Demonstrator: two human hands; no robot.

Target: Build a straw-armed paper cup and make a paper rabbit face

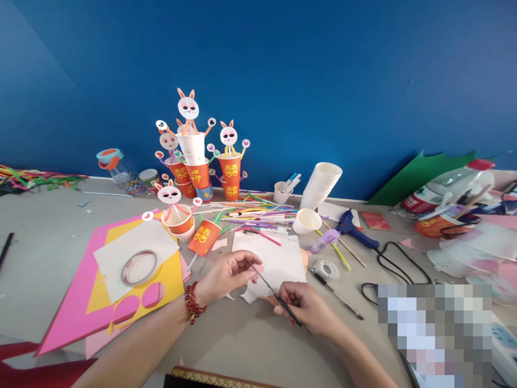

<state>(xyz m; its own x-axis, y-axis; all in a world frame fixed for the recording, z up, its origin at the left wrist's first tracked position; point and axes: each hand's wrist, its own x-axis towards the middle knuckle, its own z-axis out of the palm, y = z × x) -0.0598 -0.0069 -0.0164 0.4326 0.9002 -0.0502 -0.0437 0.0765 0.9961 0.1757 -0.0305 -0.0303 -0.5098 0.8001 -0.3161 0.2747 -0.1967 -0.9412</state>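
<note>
My left hand (232, 274), with a red bead bracelet at its wrist, pinches a small piece of pink paper (259, 268). The fingers of my right hand (304, 304) are wrapped round the dark handles of a pair of scissors (288, 310). Its narrow blades point up and left and meet the pink piece at my left fingertips; the fingers partly hide where they touch. Under both hands lies a white paper sheet (287, 250) with a faint round outline on it. A pen (339, 296) rests right of my right hand.
Cups with rabbit-faced paper figures (188, 109) stand at the back left. A tape roll (139, 268) lies on coloured sheets (68, 302). Pipe cleaners and pens (258, 215) are strewn behind the paper. A blue glue gun (357, 231) and its cord lie right, near stacked paper cups (321, 186).
</note>
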